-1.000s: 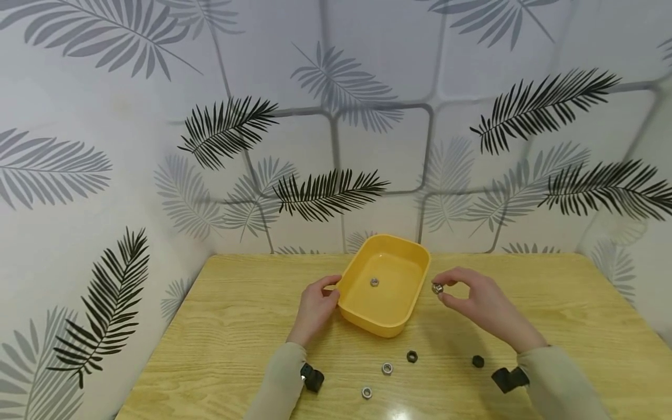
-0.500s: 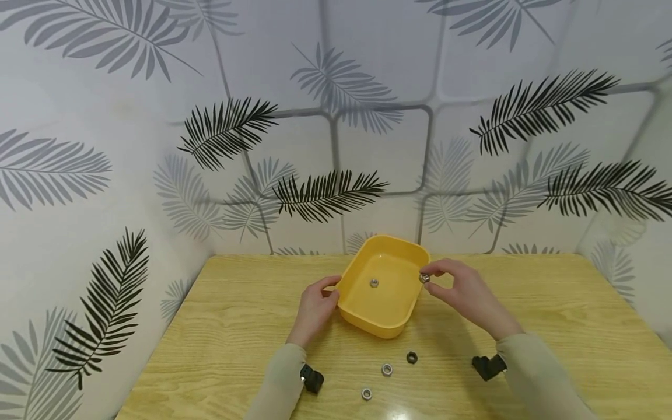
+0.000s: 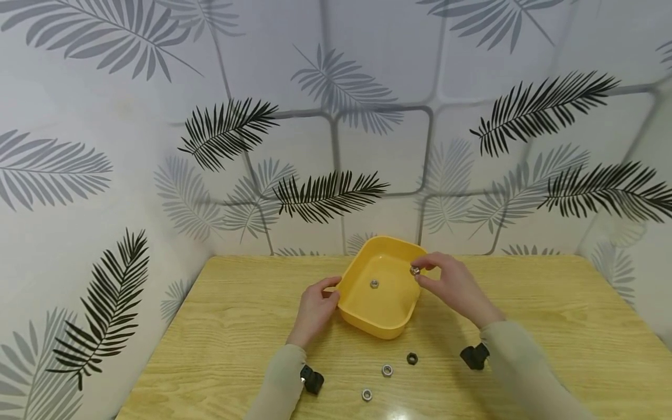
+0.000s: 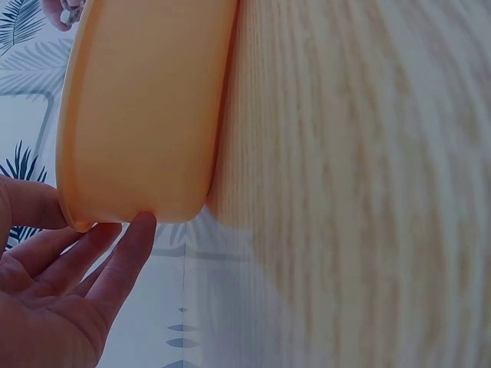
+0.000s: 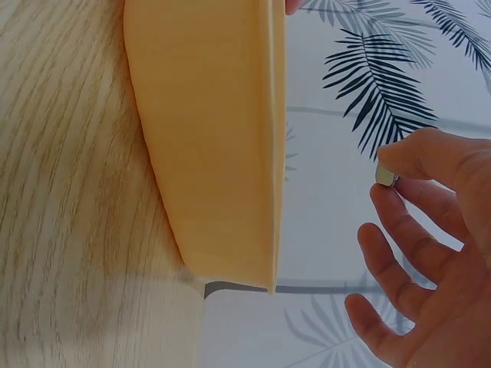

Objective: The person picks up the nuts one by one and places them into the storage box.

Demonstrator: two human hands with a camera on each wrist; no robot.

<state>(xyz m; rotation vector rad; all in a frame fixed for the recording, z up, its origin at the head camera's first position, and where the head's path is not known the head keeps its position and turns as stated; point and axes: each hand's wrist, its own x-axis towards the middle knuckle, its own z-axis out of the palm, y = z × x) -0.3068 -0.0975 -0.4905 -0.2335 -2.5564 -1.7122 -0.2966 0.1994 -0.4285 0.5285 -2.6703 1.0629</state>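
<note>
the right grip (image 3: 455,289) pinches a small metal nut (image 3: 415,270) between thumb and fingertips, and the right wrist view shows the remaining fingers fanned apart and slightly bent. the held nut hangs above the right side of a yellow tub (image 3: 381,330), higher than the rim and apart from it. the left grip (image 3: 314,306) holds that tub at its left side, thumb over the rim and fingertips against the outside wall, as the left wrist view shows. the tub stands upright on the wooden surface (image 3: 236,315), turned a little at an angle, with its far end near the wall. inside it, a single silver nut (image 3: 374,284) lies on the floor of the tub, left of the middle. on the near side of the tub, three more nuts lie apart from each other in a slanting row: a dark nut (image 3: 412,359) closest to the tub, then a silver ring-like nut (image 3: 387,370), then another silver one (image 3: 367,395) nearest the person. both arms wear pale sleeves (image 3: 280,379), each with a small black device (image 3: 314,380) at the wrist. behind the surface rises a pale wall (image 3: 383,151) printed with grey and black leaves
</note>
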